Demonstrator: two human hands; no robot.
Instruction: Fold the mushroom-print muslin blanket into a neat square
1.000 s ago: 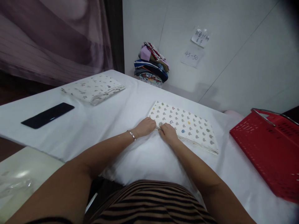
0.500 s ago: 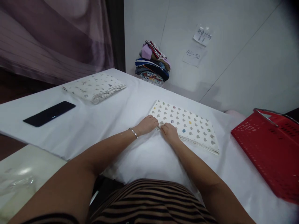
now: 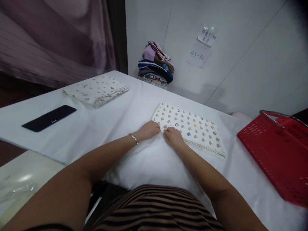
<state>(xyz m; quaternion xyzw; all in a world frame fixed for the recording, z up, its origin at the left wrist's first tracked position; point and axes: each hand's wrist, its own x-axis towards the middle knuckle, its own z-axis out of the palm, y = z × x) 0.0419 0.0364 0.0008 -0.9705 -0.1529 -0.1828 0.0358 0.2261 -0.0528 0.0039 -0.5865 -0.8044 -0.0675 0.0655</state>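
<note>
A folded white cloth (image 3: 192,128) printed with grey, yellow, green and blue motifs lies flat on the white-covered table (image 3: 115,128) in front of me. My left hand (image 3: 149,130), with a silver bracelet at the wrist, is closed on the near-left corner of this cloth. Just to its right, my right hand (image 3: 173,137) pinches the near edge, its fingers curled in. A small gap separates the two hands. The fingertips are partly hidden against the fabric.
Another folded patterned cloth (image 3: 96,91) lies at the far left, with a dark flat rectangular object (image 3: 49,118) nearer me. A red perforated basket (image 3: 276,154) with a metal handle stands at the right. Stacked folded fabrics (image 3: 156,64) sit beyond the table by the wall.
My left hand has slid slightly left along the cloth's near edge, widening the gap between my hands. My right hand stays nearly in place. The view has shifted slightly.
</note>
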